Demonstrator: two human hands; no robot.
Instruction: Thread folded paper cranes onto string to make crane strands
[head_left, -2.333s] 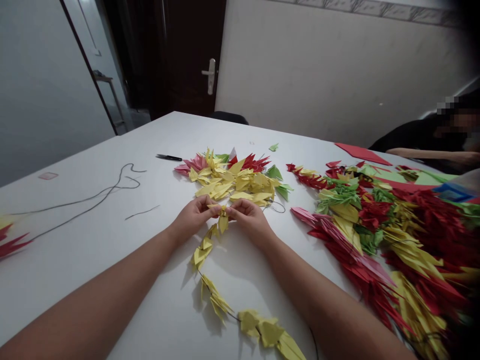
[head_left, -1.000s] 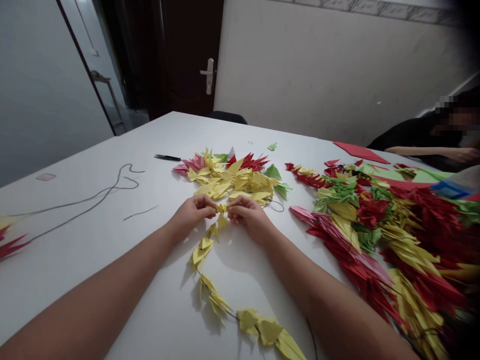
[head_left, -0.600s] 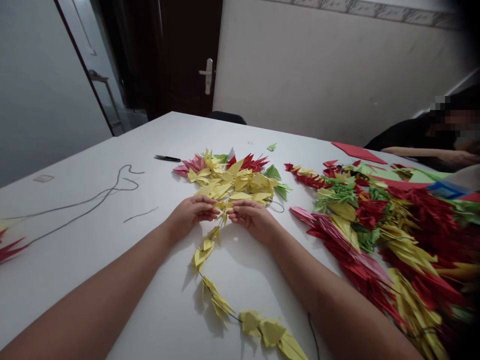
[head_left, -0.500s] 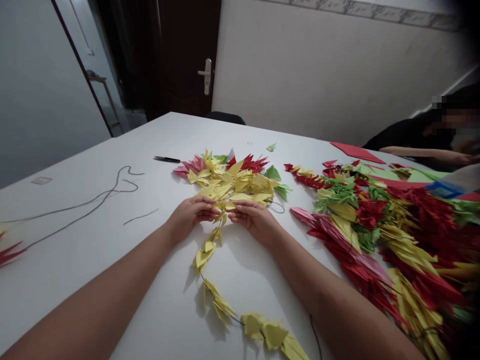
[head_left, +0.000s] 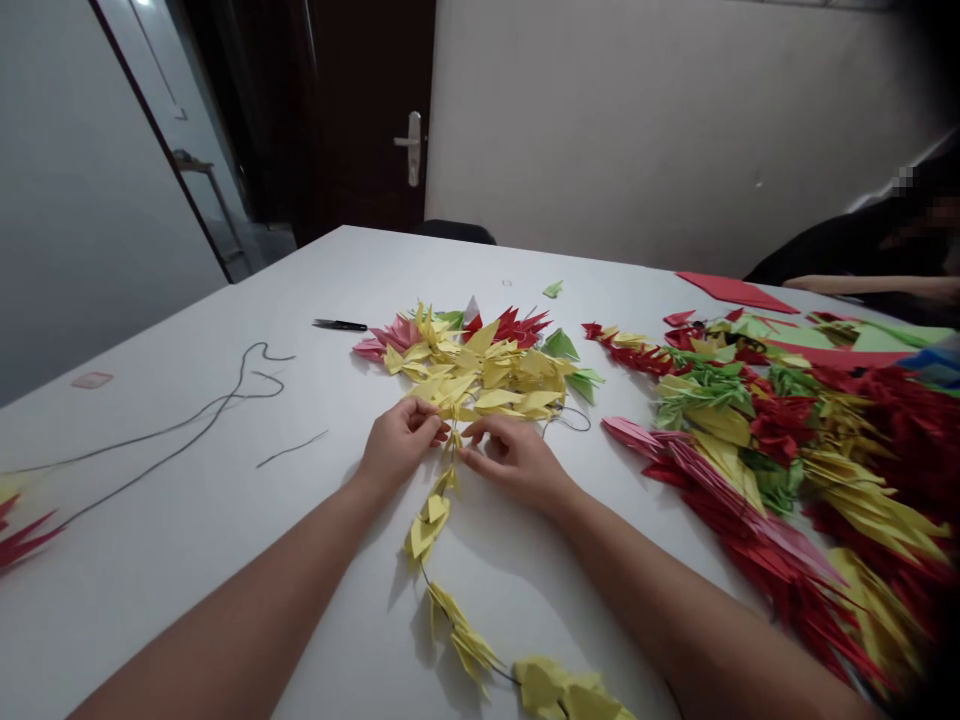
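Observation:
A string of folded yellow paper pieces (head_left: 429, 525) runs from between my hands down toward the front of the white table (head_left: 330, 620). My left hand (head_left: 401, 445) is closed, its thumb and fingertips pinching the upper end of this paper garland. On the other side of the string, my right hand (head_left: 521, 460) has thumb and forefinger apart, the tips close to the garland. Whether they touch it is hard to tell. Just beyond both hands lies a heap of yellow folded paper pieces (head_left: 487, 370), with pink, red and green pieces around its far edge.
Small black snips (head_left: 340, 325) lie left of the heap. Loose dark cord (head_left: 225, 400) crosses the table's left side. A large pile of red, yellow, green and pink paper garlands (head_left: 780, 450) covers the right. Another person's arm (head_left: 862, 285) shows at the far right.
My right hand's fingers have parted, with thumb and forefinger spread beside the string. My left hand has drawn into a tighter pinch. The whole view has shifted slightly.

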